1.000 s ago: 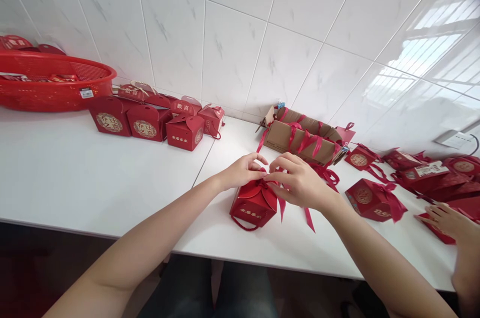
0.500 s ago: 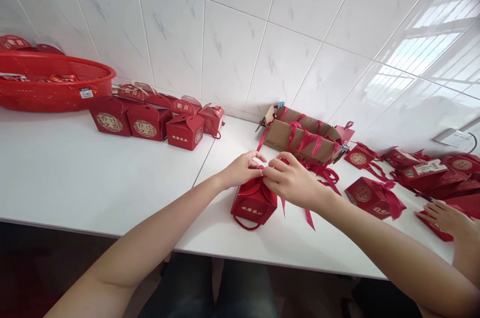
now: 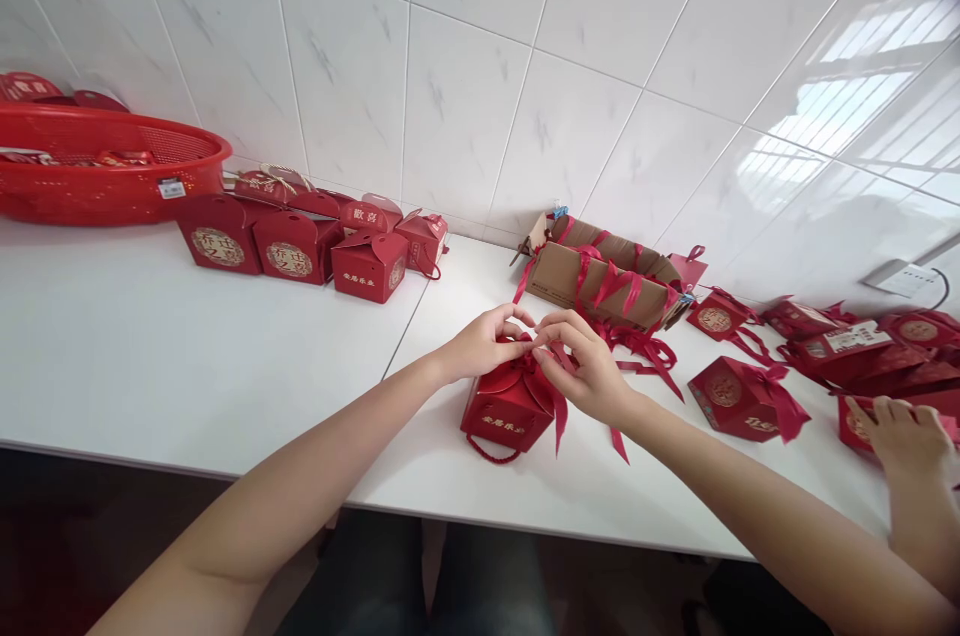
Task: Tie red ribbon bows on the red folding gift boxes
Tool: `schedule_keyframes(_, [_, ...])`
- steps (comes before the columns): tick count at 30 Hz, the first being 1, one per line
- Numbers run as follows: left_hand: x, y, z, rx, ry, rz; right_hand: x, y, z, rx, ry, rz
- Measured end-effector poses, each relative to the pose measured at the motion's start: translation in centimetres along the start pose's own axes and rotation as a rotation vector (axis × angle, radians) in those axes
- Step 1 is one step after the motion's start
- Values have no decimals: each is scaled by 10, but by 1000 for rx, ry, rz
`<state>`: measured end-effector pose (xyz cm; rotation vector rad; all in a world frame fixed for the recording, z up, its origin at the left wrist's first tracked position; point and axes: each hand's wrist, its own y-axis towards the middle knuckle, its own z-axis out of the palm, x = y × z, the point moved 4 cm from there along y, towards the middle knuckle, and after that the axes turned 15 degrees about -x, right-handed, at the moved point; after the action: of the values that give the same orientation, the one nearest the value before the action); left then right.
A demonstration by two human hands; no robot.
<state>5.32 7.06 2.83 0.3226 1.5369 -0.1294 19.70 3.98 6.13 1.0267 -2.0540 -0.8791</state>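
Note:
A small red gift box [image 3: 507,414] with gold lettering stands on the white table in front of me, its cord handle hanging down at the front. Over its top, my left hand [image 3: 491,341] pinches red ribbon [image 3: 560,416] close to the knot. My right hand [image 3: 581,361] meets it there, thumb and fingers closed on the ribbon too. The fingertips of both hands touch, and the knot is partly hidden beneath them. A tail of ribbon falls down the box's right side.
Behind stands a cardboard box [image 3: 555,274] draped with red ribbons. Several red boxes [image 3: 367,266] line the wall at left, beside a red plastic basket [image 3: 112,191]. A ribboned box [image 3: 731,401] sits at right, near another person's hand [image 3: 904,436] on a red box.
My right hand has shifted and turned over the knot, and a ribbon tail now hangs along the box's right side. At far right the other person's hand has moved with a red box.

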Motion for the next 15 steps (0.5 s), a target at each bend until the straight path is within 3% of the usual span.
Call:
schedule_keyframes(5, [1,0,1,23,-12,9,14,9,-7,58,-286,-431])
schedule_keyframes(8, [3,1,0,19,-8,4,17,10,-7,39,-325,-486])
schedule_keyframes(10, [2,1,0,28,-19,3,16,7,-4,23,-239,-346])
schedule_keyframes(15, [0,0,0,32,-16,7,-6,-4,0,-81,152,288])
